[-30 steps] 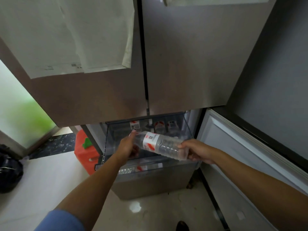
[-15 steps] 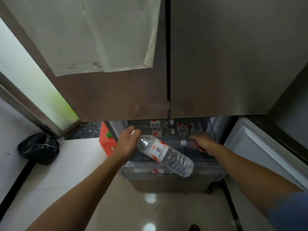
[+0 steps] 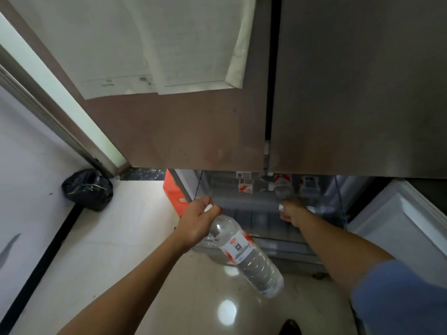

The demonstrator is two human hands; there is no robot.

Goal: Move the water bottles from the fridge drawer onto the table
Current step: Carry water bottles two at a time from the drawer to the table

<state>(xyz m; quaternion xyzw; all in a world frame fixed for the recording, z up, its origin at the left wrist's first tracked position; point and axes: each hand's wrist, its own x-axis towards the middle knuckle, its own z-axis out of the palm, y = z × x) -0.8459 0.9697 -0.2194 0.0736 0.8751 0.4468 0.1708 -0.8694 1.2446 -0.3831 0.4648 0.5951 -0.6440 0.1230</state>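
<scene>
My left hand (image 3: pixel 198 222) grips the neck of a clear water bottle (image 3: pixel 246 256) with a white and red label. The bottle hangs slanted, base down to the right, in front of the open fridge drawer (image 3: pixel 266 240). My right hand (image 3: pixel 291 211) reaches into the drawer and closes on the white-capped top of a second bottle (image 3: pixel 281 207) that lies there. More bottles with red and white labels (image 3: pixel 281 183) stand at the back of the drawer, partly hidden under the closed upper doors.
The closed upper fridge doors (image 3: pixel 338 93) hang over the drawer. An open white door panel (image 3: pixel 406 218) stands at the right. An orange box (image 3: pixel 175 192) sits left of the drawer and a black bag (image 3: pixel 88 188) lies on the floor by the wall.
My right hand let go of the first bottle and went into the drawer onto another one. My left hand drew the first bottle down and toward me.
</scene>
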